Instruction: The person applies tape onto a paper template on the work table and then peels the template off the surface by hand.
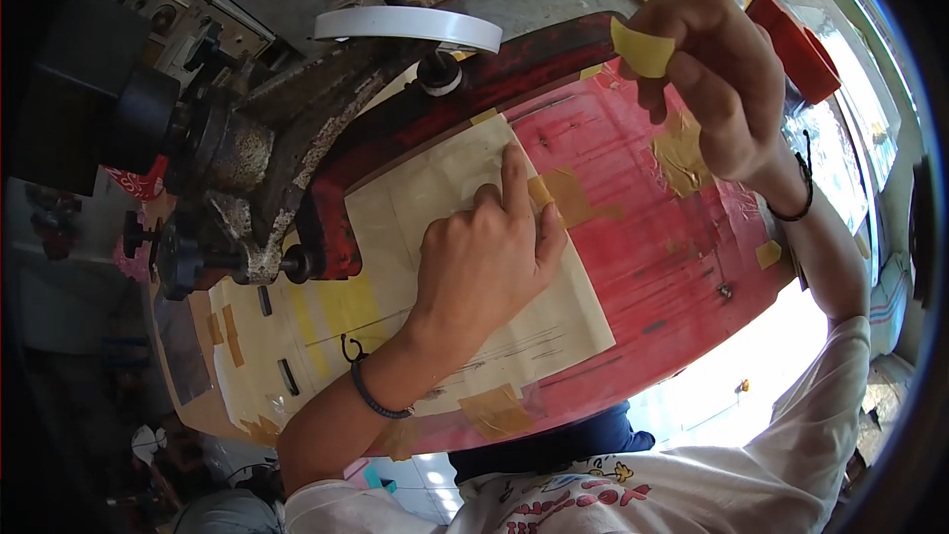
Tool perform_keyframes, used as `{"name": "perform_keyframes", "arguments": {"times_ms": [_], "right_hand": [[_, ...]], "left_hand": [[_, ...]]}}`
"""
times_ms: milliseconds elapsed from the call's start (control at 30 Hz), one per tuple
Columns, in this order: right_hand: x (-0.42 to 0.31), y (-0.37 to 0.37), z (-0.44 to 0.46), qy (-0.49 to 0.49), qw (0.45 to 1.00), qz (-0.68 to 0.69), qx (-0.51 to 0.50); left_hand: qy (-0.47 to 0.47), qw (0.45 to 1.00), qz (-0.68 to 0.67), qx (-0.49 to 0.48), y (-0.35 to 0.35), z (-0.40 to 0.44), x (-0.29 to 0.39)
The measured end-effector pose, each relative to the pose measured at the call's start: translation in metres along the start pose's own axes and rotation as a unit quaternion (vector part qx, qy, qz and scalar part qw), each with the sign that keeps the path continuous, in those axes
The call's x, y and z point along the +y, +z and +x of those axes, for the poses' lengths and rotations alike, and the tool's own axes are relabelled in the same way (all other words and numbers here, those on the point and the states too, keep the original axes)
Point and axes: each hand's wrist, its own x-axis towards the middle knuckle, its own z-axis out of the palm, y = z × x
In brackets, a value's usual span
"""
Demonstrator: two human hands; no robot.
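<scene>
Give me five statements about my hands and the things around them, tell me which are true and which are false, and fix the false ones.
1. The right hand pinches a small yellow piece. True.
2. The left hand is held up away from the cream sheet. False: it rests on the cream sheet.
3. The surface beside the sheet is blue. False: it is a red surface.
4. Both wrists wear a dark band, on the left and on the right. True.
5. The yellow piece is round. False: it has corners and a curled shape.
</scene>
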Motion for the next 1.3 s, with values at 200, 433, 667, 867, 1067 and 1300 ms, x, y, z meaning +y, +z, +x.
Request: {"name": "perform_keyframes", "arguments": {"times_ms": [200, 433, 667, 867, 1067, 1300], "right_hand": [[-0.018, -0.001, 0.006, 0.389, 0.872, 0.224, -0.194], [-0.008, 0.011, 0.001, 0.511, 0.811, 0.220, -0.181], [-0.003, 0.008, -0.001, 0.501, 0.807, 0.224, -0.217], [0.005, 0.001, -0.003, 0.422, 0.834, 0.145, -0.323], [-0.028, -0.009, 0.015, 0.356, 0.869, 0.013, -0.345], [-0.049, 0.018, -0.014, 0.343, 0.879, -0.141, -0.300]], "left_hand": [[0.042, 0.995, -0.002, 0.088, 0.010, 0.000, -0.007], [0.061, 0.981, -0.134, 0.128, 0.008, -0.002, -0.009], [0.049, 0.940, -0.288, 0.174, 0.004, 0.003, -0.010], [0.105, 0.917, -0.362, 0.128, 0.003, 0.007, -0.014], [0.177, 0.904, -0.363, 0.141, 0.010, 0.005, -0.014], [0.205, 0.912, -0.309, 0.176, 0.016, 0.001, -0.015]]}}
